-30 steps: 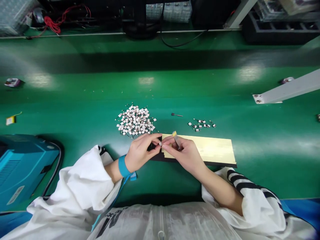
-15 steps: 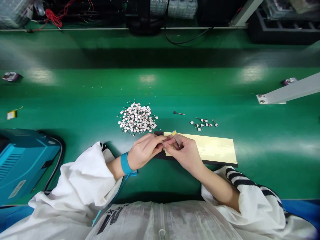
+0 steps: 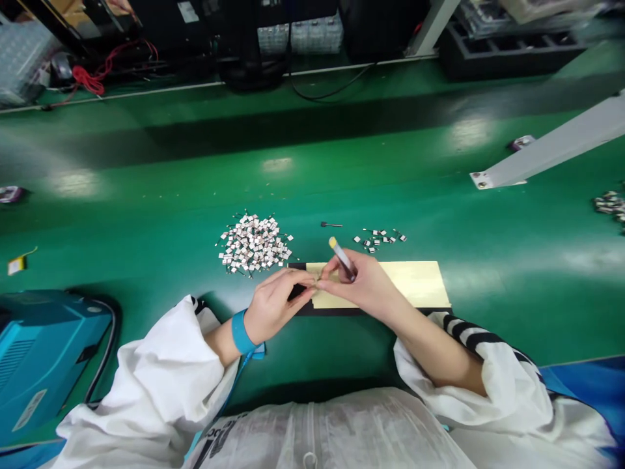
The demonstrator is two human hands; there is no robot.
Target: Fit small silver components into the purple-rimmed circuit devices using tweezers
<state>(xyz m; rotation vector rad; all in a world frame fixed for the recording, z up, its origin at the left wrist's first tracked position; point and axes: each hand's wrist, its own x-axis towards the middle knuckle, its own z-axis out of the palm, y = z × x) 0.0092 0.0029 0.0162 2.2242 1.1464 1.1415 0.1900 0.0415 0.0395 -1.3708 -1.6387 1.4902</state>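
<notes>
**Both hands pinched together over the yellow board**

The green table (image 3: 312, 189) fills nearly everything in front of me. At my far left sits a blue machine (image 3: 43, 352) with a dark cable curving round its near side, and at the right a grey metal bar (image 3: 551, 146) slants in over the table. Just ahead of my chest lies the yellow board (image 3: 415, 283), flat on a dark base whose edge shows along its near side and left end.

My left hand (image 3: 273, 303), with a blue wrist strap (image 3: 240, 331) on that arm, hovers over the board's left end, thumb and fingertips drawn close together. My right hand (image 3: 364, 286) meets it from the other side, fingers narrowed to a pinch, and it grips a thin stick (image 3: 340, 256) with a yellowish tip that points up and away from me. Between the fingertips of both hands is something tiny (too small for me to say what it is, or which hand truly has it).

Beyond my left hand lies a big heap of small silvery parts (image 3: 254, 242), near the board's left end. A smaller scatter (image 3: 378, 238) of the same parts lies just beyond the board, and a little dark pin (image 3: 331, 225) rests alone between the two piles.
</notes>
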